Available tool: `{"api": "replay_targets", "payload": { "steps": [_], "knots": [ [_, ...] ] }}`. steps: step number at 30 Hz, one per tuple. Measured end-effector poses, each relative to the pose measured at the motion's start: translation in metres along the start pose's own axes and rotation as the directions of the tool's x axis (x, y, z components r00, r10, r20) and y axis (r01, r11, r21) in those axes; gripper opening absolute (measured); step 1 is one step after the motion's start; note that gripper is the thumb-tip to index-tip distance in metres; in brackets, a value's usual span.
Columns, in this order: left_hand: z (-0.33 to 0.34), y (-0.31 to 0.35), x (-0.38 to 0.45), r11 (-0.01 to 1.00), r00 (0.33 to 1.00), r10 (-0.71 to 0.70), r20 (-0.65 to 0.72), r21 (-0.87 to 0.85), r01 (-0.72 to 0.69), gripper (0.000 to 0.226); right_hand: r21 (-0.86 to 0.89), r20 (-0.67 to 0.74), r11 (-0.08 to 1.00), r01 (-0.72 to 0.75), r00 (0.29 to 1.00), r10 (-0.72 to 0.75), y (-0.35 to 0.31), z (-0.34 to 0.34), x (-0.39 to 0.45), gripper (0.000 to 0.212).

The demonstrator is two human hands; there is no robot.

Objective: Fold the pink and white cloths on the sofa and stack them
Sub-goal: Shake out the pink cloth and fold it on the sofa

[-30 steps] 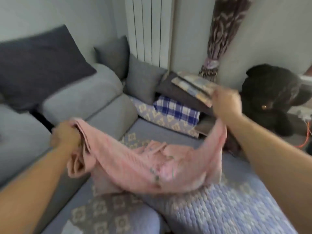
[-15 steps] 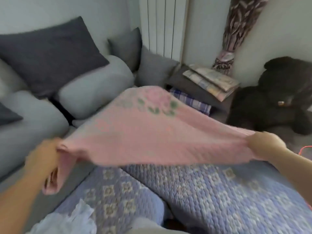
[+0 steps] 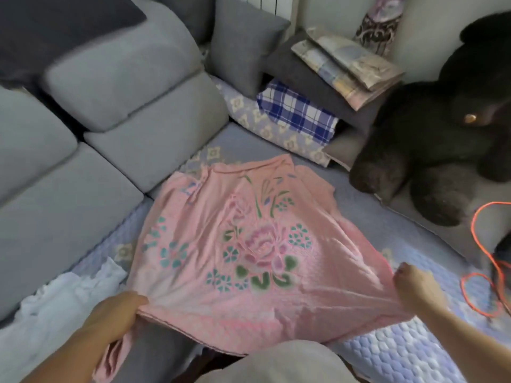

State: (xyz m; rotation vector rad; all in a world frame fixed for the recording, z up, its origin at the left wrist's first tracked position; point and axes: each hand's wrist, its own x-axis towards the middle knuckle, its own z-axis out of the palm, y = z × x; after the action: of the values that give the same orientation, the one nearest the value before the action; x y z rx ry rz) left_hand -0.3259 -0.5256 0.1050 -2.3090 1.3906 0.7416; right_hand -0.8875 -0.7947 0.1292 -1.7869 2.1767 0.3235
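The pink cloth (image 3: 243, 244), printed with a rose and green leaves, lies spread flat on the sofa's purple quilted cover (image 3: 409, 352). My left hand (image 3: 116, 319) grips its near left corner, with spare cloth hanging below the hand. My right hand (image 3: 417, 286) pinches the near right corner, pulling the front edge taut. The white cloth (image 3: 60, 308) lies crumpled on the seat to the left, partly under the pink cloth's edge.
Grey sofa back cushions (image 3: 132, 87) line the left. A stack of folded fabrics with a blue plaid piece (image 3: 298, 111) sits at the far end. A big black plush bear (image 3: 448, 128) sits at the right. An orange cable (image 3: 486, 275) loops by the right edge.
The pink cloth, bunched then billowing in the air between my hands, has come down and now lies spread flat on the seat. Both hands have lowered toward me, holding the near corners.
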Motion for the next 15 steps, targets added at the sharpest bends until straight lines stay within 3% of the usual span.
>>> {"api": "replay_targets", "payload": {
  "steps": [2, 5, 8, 10, 11, 12, 15],
  "knots": [
    [0.008, 0.019, -0.007, 1.000, 1.000, -0.002, 0.024, -0.025, 0.002, 0.015, 0.114, -0.126, 0.989, -0.094, 0.986, 0.108, 0.025, 0.018, -0.003, 0.010],
    [0.024, 0.026, -0.007, 0.998, 0.999, -0.041, -0.015, -0.044, 0.040, 0.023, 0.213, -0.053, 0.938, -0.274, 0.955, 0.291, 0.062, 0.038, -0.017, 0.004],
    [0.025, 0.027, -0.019, 1.000, 1.000, 0.004, -0.017, -0.028, -0.005, 0.034, 0.267, 0.294, 0.808, -0.525, 0.843, 0.450, 0.078, 0.053, -0.028, 0.025],
    [0.024, 0.023, -0.023, 0.999, 0.999, 0.033, -0.011, -0.042, -0.034, 0.046, 0.259, 0.524, 0.742, -0.619, 0.735, 0.430, 0.073, 0.064, -0.031, 0.025],
    [0.023, 0.019, -0.026, 0.999, 1.000, 0.024, 0.011, -0.048, -0.023, 0.054, 0.218, 0.559, 0.763, -0.609, 0.719, 0.413, 0.070, 0.070, -0.030, 0.026],
    [0.022, 0.009, -0.027, 0.999, 0.999, -0.006, 0.049, -0.047, 0.009, 0.065, 0.217, 0.568, 0.760, -0.613, 0.713, 0.412, 0.061, 0.074, -0.028, 0.028],
    [0.014, -0.044, -0.032, 0.984, 0.976, -0.125, 0.180, -0.100, 0.145, 0.074, 0.189, 0.368, 0.878, -0.440, 0.860, 0.352, 0.023, 0.063, -0.019, 0.027]
  ]
}}
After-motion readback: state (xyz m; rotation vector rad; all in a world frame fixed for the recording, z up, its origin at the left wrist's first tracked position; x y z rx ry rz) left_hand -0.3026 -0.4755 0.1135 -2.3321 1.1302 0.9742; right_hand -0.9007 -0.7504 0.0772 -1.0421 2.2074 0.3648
